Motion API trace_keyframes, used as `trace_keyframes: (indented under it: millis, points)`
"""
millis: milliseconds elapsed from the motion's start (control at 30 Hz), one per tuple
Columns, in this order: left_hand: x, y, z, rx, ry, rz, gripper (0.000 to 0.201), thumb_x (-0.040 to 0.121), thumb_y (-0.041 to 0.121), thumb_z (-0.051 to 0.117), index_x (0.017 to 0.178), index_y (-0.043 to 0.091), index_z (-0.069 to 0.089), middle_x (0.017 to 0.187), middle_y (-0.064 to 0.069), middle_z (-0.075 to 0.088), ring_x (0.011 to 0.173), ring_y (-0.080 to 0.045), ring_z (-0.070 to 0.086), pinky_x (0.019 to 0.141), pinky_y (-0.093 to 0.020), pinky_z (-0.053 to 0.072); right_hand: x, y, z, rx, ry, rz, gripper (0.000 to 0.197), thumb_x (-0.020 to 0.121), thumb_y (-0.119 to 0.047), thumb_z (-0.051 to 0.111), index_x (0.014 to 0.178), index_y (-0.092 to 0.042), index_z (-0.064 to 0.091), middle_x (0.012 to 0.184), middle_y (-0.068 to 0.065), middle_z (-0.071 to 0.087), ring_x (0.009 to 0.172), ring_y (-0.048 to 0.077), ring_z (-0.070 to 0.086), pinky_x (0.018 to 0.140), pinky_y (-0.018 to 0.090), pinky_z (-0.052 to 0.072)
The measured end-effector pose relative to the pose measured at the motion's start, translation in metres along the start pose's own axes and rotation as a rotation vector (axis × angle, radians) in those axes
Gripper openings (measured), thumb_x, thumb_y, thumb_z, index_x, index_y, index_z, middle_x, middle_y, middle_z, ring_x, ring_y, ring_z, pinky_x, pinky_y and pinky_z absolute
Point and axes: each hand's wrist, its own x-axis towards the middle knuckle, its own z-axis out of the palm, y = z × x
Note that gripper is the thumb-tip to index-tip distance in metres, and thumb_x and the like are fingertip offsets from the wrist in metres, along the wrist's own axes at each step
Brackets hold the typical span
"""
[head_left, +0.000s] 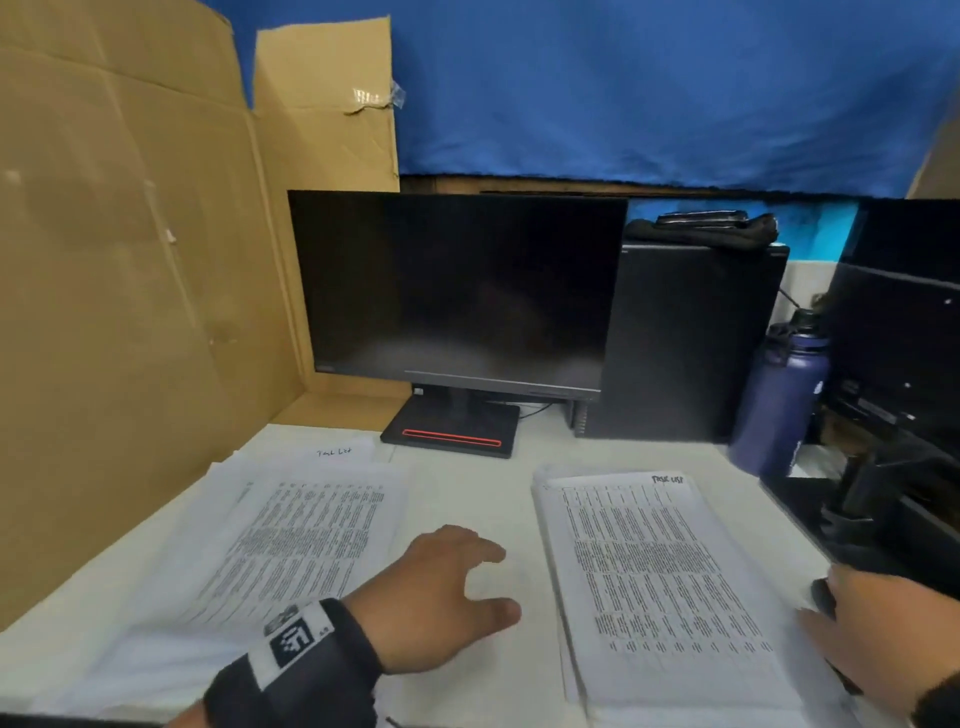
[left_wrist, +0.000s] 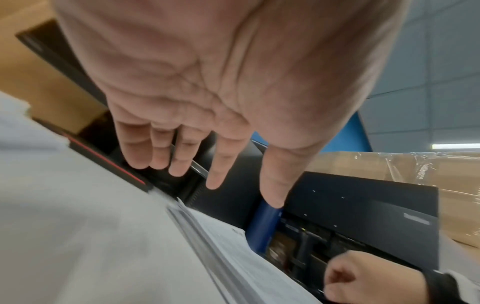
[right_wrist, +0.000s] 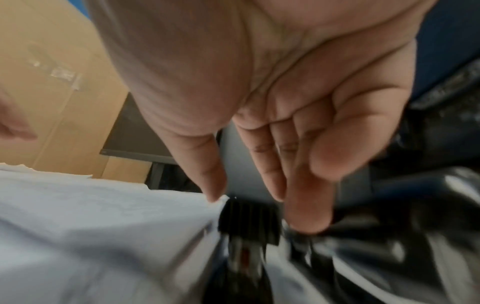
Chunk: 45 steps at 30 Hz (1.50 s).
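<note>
Two stacks of printed sheets lie on a white desk: a left stack and a right stack, each headed by a handwritten title. My left hand hovers over the bare strip between them, palm down, fingers spread and relaxed, holding nothing. My right hand is at the right stack's right edge. Its fingers are straight and its thumb tip touches the paper's corner. A small black ridged object lies just beyond the fingertips; that view is blurred.
A dark monitor on a red-striped base stands behind the papers. A black computer tower and a purple bottle stand to its right. Black equipment crowds the right edge. Cardboard walls off the left.
</note>
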Motion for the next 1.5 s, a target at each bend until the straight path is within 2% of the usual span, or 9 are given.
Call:
trace_keyframes:
  millis: [200, 433, 567, 733, 867, 933, 1100, 1367, 1500]
  points:
    - [-0.003, -0.111, -0.093, 0.227, 0.115, -0.308, 0.021, 0.098, 0.046, 0.058, 0.108, 0.03, 0.068, 0.115, 0.012, 0.062, 0.107, -0.012, 0.061, 0.092, -0.027, 0.047, -0.047, -0.075, -0.029, 0.181, 0.213, -0.233, 0.04, 0.065, -0.047, 0.084, 0.065, -0.038, 0.045, 0.044, -0.011, 0.042, 0.042, 0.006, 0.045, 0.055, 0.027, 0.048]
    - [-0.017, -0.198, -0.116, 0.385, 0.008, -0.722, 0.038, 0.08, 0.052, 0.075, 0.093, 0.017, 0.07, 0.093, 0.004, 0.073, 0.081, -0.015, 0.065, 0.066, -0.023, 0.048, -0.091, -0.247, -0.022, 0.586, -0.368, -0.43, 0.026, 0.082, -0.054, 0.068, 0.092, -0.03, 0.063, 0.089, -0.008, 0.069, 0.079, 0.003, 0.064, 0.074, 0.023, 0.051]
    - [-0.018, -0.206, -0.107, 0.316, 0.048, -0.723, 0.048, 0.076, 0.044, 0.08, 0.112, 0.017, 0.065, 0.109, 0.002, 0.073, 0.1, -0.018, 0.071, 0.084, -0.027, 0.058, -0.096, -0.329, 0.011, 0.839, -0.707, -0.263, 0.024, 0.085, -0.035, 0.069, 0.088, -0.014, 0.058, 0.086, 0.006, 0.065, 0.068, 0.02, 0.066, 0.063, 0.031, 0.06]
    - [-0.028, -0.19, -0.102, 0.19, 0.108, -0.645, 0.014, 0.094, 0.021, 0.065, 0.104, 0.012, 0.064, 0.086, 0.005, 0.054, 0.099, -0.019, 0.066, 0.071, -0.025, 0.048, -0.097, -0.368, 0.021, 0.837, -0.649, -0.226, 0.025, 0.087, -0.023, 0.069, 0.07, -0.012, 0.054, 0.064, 0.0, 0.057, 0.054, 0.014, 0.058, 0.045, 0.015, 0.044]
    - [-0.047, -0.18, -0.104, -0.216, 0.397, -0.479, 0.025, 0.092, 0.008, 0.064, 0.077, 0.015, 0.045, 0.071, 0.003, 0.049, 0.062, -0.014, 0.046, 0.057, -0.029, 0.035, -0.093, -0.356, 0.015, 0.892, -0.565, -0.297, 0.036, 0.087, -0.008, 0.067, 0.057, -0.015, 0.05, 0.047, -0.007, 0.054, 0.04, 0.006, 0.05, 0.044, 0.017, 0.037]
    - [-0.063, -0.16, -0.105, -0.509, 0.449, -0.348, 0.008, 0.097, 0.005, 0.062, 0.092, 0.012, 0.062, 0.087, -0.002, 0.074, 0.077, -0.023, 0.071, 0.076, -0.036, 0.057, -0.094, -0.338, 0.004, 1.004, -0.557, -0.282, 0.015, 0.088, -0.003, 0.065, 0.075, -0.009, 0.061, 0.065, -0.001, 0.068, 0.053, 0.011, 0.063, 0.046, 0.021, 0.045]
    - [-0.09, -0.087, -0.098, -1.046, 0.36, -0.053, 0.03, 0.101, -0.003, 0.053, 0.124, 0.013, 0.067, 0.119, -0.007, 0.079, 0.109, -0.029, 0.076, 0.096, -0.048, 0.057, -0.108, -0.269, -0.043, 1.242, -0.429, -0.267, 0.021, 0.089, 0.001, 0.068, 0.106, -0.01, 0.065, 0.094, 0.011, 0.079, 0.088, 0.032, 0.076, 0.083, 0.051, 0.059]
    - [-0.06, 0.006, -0.055, -1.28, 0.46, 0.032, 0.024, 0.104, 0.019, 0.056, 0.118, 0.014, 0.074, 0.113, -0.009, 0.08, 0.107, -0.029, 0.076, 0.106, -0.052, 0.052, -0.13, -0.164, -0.071, 1.24, -0.155, -0.207, 0.015, 0.094, 0.008, 0.056, 0.094, -0.002, 0.068, 0.085, 0.013, 0.079, 0.07, 0.011, 0.073, 0.064, 0.014, 0.051]
    - [-0.053, 0.025, -0.042, -1.352, 0.487, 0.018, 0.022, 0.101, 0.017, 0.059, 0.106, 0.009, 0.079, 0.108, -0.015, 0.08, 0.103, -0.033, 0.077, 0.103, -0.054, 0.053, -0.138, -0.138, -0.067, 1.304, -0.091, -0.127, 0.014, 0.093, 0.012, 0.056, 0.092, 0.003, 0.067, 0.08, 0.016, 0.078, 0.068, 0.016, 0.072, 0.068, 0.03, 0.051]
